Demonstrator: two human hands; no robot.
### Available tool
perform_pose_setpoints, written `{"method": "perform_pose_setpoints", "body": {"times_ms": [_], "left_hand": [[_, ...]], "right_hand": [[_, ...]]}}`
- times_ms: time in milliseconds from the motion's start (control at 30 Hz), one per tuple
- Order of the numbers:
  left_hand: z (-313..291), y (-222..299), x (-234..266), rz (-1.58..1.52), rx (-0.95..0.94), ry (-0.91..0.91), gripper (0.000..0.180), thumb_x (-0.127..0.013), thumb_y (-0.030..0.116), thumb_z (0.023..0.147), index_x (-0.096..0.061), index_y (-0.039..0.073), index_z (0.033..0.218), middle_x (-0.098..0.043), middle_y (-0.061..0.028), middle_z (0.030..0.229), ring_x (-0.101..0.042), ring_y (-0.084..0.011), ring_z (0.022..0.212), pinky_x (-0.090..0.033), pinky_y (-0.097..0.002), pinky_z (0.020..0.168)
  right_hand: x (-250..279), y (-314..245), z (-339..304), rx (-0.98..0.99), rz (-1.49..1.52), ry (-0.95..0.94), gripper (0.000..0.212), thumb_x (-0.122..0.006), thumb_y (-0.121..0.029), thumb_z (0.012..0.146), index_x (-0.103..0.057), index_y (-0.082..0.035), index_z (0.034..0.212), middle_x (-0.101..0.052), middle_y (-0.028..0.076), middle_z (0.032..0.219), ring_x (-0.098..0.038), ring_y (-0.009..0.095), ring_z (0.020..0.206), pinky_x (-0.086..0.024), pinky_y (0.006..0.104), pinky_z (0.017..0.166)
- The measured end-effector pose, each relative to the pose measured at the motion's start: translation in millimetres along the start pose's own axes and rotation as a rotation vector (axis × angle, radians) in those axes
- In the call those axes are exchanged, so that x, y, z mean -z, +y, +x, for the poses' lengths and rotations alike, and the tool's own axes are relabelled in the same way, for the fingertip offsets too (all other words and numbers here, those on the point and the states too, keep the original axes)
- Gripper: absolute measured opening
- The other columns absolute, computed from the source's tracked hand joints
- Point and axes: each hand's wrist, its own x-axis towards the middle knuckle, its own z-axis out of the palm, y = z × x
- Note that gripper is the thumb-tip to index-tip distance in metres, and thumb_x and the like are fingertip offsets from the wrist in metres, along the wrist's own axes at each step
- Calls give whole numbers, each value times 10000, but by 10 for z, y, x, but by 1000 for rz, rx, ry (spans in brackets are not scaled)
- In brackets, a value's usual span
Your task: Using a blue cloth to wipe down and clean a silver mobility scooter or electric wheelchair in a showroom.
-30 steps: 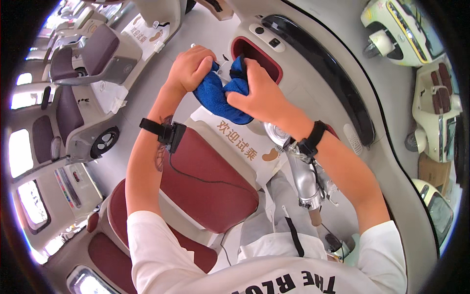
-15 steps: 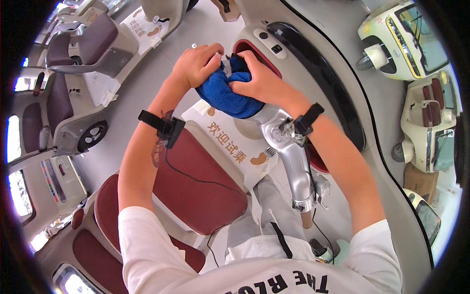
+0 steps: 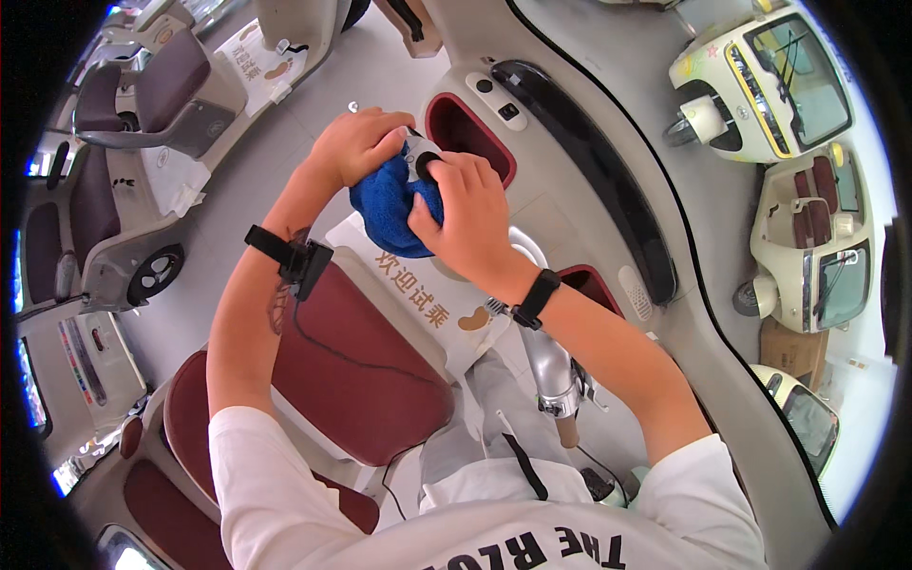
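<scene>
A blue towel (image 3: 385, 214) is bunched around the far end of a silver handlebar (image 3: 551, 366). My left hand (image 3: 361, 147) grips the towel from its far left side, fingers curled over the top. My right hand (image 3: 470, 214) closes on the towel from the right, its thumb pressed into the cloth and its fingers bent beside a grey control housing (image 3: 418, 161) with a black knob. That housing shows between my two hands. My right hand and wrist hide part of the handlebar. A brown grip (image 3: 567, 432) forms the bar's near end.
Dark red seats (image 3: 356, 380) lie to the left and near me. A white floor mat (image 3: 418, 290) with brown footprints is below the bar. Beyond, a dashboard has a red-lined recess (image 3: 470, 138) and a black curved panel (image 3: 594, 171). Other small vehicles (image 3: 812, 228) stand at both sides.
My right hand has moved nearer to me, down over the towel. The grey control housing now shows between my hands. The whole view has shifted slightly.
</scene>
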Motion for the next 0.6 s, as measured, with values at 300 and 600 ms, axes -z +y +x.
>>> {"method": "perform_pose_setpoints", "body": {"times_ms": [300, 600], "left_hand": [[13, 60, 18, 17, 12, 2, 428, -406, 368, 970, -652, 72, 1158, -667, -214, 994, -614, -418, 920, -473, -471, 831], [18, 112, 28, -4, 23, -60, 462, -377, 408, 987, -668, 151, 1237, -697, -139, 1037, -625, -345, 995, -477, -449, 882]], "right_hand": [[0, 58, -36, 26, 96, 31, 382, -718, -194, 762, -576, -32, 1077, -597, 141, 1061, -572, 350, 980, -452, 454, 830], [-2, 59, -60, 54, 65, 46, 390, -714, -186, 758, -572, -27, 1084, -600, 143, 1051, -573, 351, 953, -457, 457, 809]]}}
